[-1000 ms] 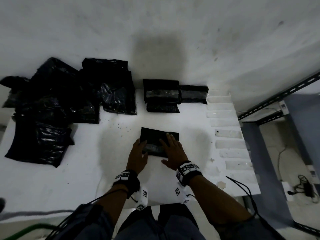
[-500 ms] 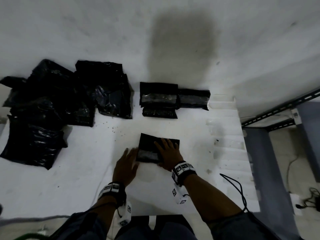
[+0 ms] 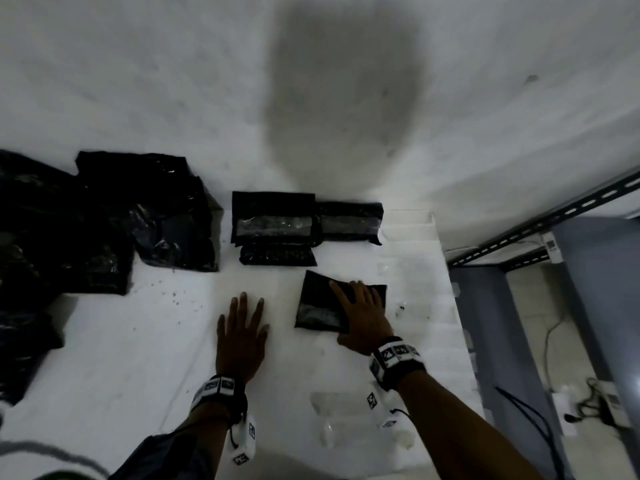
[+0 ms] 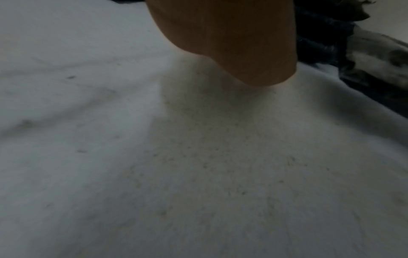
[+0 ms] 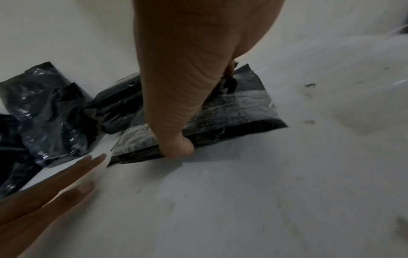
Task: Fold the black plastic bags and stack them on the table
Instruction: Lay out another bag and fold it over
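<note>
A folded black bag (image 3: 317, 303) with a clear strip lies on the white table (image 3: 138, 358), right of centre. My right hand (image 3: 360, 313) lies over its right half with fingers on top and the thumb tucked at its near edge (image 5: 176, 148), pinching it. The bag's near edge (image 5: 243, 108) looks slightly lifted. My left hand (image 3: 242, 323) rests flat and empty on the table to the left of it, clear of the bag. Two stacks of folded bags (image 3: 273, 226) (image 3: 349, 223) sit behind. Crumpled unfolded bags (image 3: 104, 237) are heaped at the left.
The table's right edge runs close to the folded bag, with a slotted metal rack (image 3: 554, 216) and floor cables (image 3: 602, 403) beyond it. Clear plastic pieces (image 3: 329, 407) lie near the front edge. A white wall stands behind the stacks.
My left hand has let go of the folded bag and now lies flat on the table. The right hand has moved the bag to the right, away from the left hand.
</note>
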